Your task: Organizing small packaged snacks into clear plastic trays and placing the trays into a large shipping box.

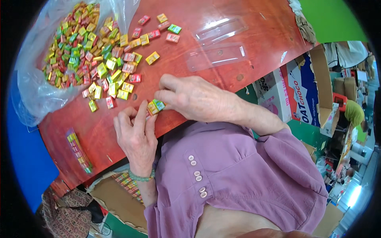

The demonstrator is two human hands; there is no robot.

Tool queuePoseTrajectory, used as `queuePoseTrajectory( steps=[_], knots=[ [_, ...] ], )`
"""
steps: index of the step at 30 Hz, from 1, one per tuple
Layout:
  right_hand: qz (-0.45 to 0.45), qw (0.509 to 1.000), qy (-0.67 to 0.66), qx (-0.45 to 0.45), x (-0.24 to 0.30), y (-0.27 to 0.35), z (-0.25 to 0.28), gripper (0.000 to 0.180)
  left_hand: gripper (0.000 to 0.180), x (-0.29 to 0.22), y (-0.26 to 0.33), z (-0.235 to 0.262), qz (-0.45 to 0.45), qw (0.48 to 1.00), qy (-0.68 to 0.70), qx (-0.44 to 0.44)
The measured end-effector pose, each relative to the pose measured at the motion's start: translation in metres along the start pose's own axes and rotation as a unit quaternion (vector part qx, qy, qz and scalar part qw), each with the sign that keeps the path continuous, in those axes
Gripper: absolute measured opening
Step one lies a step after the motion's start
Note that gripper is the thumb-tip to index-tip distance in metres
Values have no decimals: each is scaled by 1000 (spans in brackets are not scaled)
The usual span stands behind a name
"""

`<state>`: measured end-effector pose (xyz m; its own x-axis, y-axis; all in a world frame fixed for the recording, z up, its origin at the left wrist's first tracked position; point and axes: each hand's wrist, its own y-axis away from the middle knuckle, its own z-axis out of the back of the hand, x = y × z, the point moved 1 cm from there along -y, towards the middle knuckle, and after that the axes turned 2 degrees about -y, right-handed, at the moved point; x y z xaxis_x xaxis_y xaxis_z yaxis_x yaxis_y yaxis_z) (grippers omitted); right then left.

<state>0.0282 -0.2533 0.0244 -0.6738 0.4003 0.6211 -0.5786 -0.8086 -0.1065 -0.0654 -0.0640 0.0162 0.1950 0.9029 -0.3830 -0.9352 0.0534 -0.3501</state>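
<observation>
Near the table's front edge, my left hand (137,135) pinches a short row of small boxes, with a yellow one (152,108) showing between thumb and finger. My right hand (196,97) comes in from the right, its fingertips closed on the green-and-yellow small box (159,104) at the other end of that row. Part of the row is hidden behind my fingers. Just beyond my hands, loose small boxes (122,94) in red, yellow and green spread out from a large heap (81,47) in a clear plastic bag (29,85).
Two clear plastic trays (217,56) lie on the red table (182,51). A filled clear pack of small boxes (79,152) rests at the left. Below the edge stands an open cardboard box (115,198) holding packs. Printed cartons (293,89) stand to the right; a person (354,115) is farther off.
</observation>
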Motion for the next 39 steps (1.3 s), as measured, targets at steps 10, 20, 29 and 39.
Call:
queuePoseTrajectory(
  steps=[10,20,29,39],
  knots=[
    [-62,990,38,-119,-24,52,65,25,31,-58,-70,-28,-71,997,35,-6],
    [-148,979,66,-124,-70,69,89,30,35,-78,-110,-76,-123,991,50,15],
    [-139,979,52,-138,-72,75,87,35,44,-80,-103,-72,-125,990,66,26],
    [-118,959,190,-173,-66,91,71,61,65,-72,-76,-59,-127,990,9,56]
  ],
)
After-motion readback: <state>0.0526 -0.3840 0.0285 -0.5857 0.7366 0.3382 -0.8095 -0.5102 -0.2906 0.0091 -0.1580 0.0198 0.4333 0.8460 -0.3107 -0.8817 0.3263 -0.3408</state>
